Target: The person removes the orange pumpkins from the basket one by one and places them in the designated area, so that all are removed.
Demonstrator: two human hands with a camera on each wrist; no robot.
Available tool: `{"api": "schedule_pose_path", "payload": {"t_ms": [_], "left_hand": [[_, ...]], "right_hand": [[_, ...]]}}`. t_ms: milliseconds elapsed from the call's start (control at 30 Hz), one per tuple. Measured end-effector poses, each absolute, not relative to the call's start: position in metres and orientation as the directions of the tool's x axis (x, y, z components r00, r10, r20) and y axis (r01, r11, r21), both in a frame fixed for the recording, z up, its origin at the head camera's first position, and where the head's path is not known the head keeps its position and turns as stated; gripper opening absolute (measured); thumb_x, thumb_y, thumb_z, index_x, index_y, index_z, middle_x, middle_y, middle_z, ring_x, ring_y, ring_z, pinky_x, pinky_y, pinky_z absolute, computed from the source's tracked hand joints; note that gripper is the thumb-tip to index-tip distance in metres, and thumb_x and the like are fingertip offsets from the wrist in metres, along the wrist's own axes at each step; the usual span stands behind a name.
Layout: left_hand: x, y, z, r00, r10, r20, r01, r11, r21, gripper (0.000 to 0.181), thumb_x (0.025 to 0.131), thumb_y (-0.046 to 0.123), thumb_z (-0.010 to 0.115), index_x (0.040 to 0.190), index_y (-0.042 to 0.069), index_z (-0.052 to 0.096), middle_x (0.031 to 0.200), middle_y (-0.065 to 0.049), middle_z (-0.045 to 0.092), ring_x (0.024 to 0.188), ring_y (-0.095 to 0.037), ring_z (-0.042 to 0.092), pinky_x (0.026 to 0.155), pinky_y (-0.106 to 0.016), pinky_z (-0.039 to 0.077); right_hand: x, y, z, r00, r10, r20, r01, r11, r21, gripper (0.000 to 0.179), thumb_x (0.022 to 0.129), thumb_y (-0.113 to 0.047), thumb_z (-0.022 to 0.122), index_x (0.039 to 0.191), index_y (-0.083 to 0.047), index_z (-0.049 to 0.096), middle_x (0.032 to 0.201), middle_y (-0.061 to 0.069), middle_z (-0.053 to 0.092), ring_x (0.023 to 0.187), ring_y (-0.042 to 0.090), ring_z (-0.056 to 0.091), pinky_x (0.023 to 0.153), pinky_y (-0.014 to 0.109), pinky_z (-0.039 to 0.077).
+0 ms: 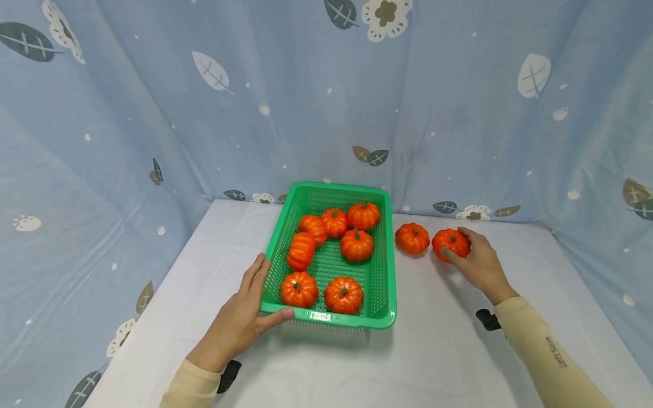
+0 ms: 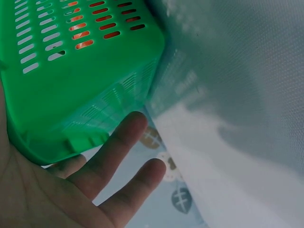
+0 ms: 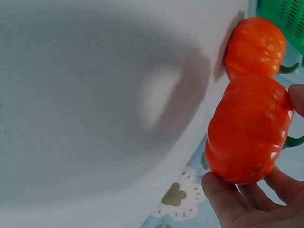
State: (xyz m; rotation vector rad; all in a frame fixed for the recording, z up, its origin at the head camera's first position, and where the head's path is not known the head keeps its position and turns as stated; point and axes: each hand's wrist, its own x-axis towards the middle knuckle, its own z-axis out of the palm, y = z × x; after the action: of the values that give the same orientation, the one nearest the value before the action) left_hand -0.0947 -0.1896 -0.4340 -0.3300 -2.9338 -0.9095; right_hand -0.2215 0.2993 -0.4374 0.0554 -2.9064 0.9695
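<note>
Pumpkin (image 1: 451, 243) sits within the right grip (image 1: 482, 263), thumb and fingers round its sides, just right of another pumpkin (image 1: 412, 238) on the worktop (image 1: 433, 351). Fingers extended, the left grip (image 1: 237, 317) touches the green basket's (image 1: 392, 272) near-left corner. Lettering on the right sleeve (image 1: 541, 345) seems to read "Letsslim"; the basket's label (image 1: 320, 316) is too small.

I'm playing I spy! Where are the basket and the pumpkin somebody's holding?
Basket (image 1: 329, 260): head view, on its bare floor.
Held pumpkin (image 3: 249, 133): right wrist view, on its shiny side.
</note>
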Motion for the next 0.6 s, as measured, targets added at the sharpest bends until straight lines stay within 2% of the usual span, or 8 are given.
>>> {"api": "schedule_pose_path", "payload": {"t_ms": [267, 600], "left_hand": [[-0.094, -0.189, -0.434, -0.976, 0.187, 0.113, 0.218, 0.803, 0.554, 0.112, 0.085, 0.073, 0.063, 0.165, 0.017, 0.008, 0.17, 0.0, 0.003, 0.115, -0.046, 0.06, 0.094, -0.058, 0.049], [-0.094, -0.189, -0.434, -0.977, 0.182, 0.115, 0.215, 0.806, 0.551, 0.112, 0.086, 0.073, 0.063, 0.165, 0.017, 0.008, 0.17, -0.001, 0.004, 0.115, -0.046, 0.06, 0.094, -0.059, 0.049]], "right_hand": [[-0.221, 0.305, -0.449, -1.0, -0.013, -0.006, -0.007, 0.81, -0.587, 0.084, 0.098, -0.037, 0.066, 0.154, 0.011, 0.026, 0.149, 0.038, 0.033, 0.132, 0.056, 0.036, 0.105, 0.068, 0.035], [-0.226, 0.307, -0.453, -0.995, 0.013, -0.099, 0.068, 0.81, -0.582, 0.091, 0.101, -0.05, 0.057, 0.157, 0.009, 0.017, 0.153, 0.039, 0.026, 0.135, 0.056, 0.031, 0.107, 0.068, 0.032]]}}
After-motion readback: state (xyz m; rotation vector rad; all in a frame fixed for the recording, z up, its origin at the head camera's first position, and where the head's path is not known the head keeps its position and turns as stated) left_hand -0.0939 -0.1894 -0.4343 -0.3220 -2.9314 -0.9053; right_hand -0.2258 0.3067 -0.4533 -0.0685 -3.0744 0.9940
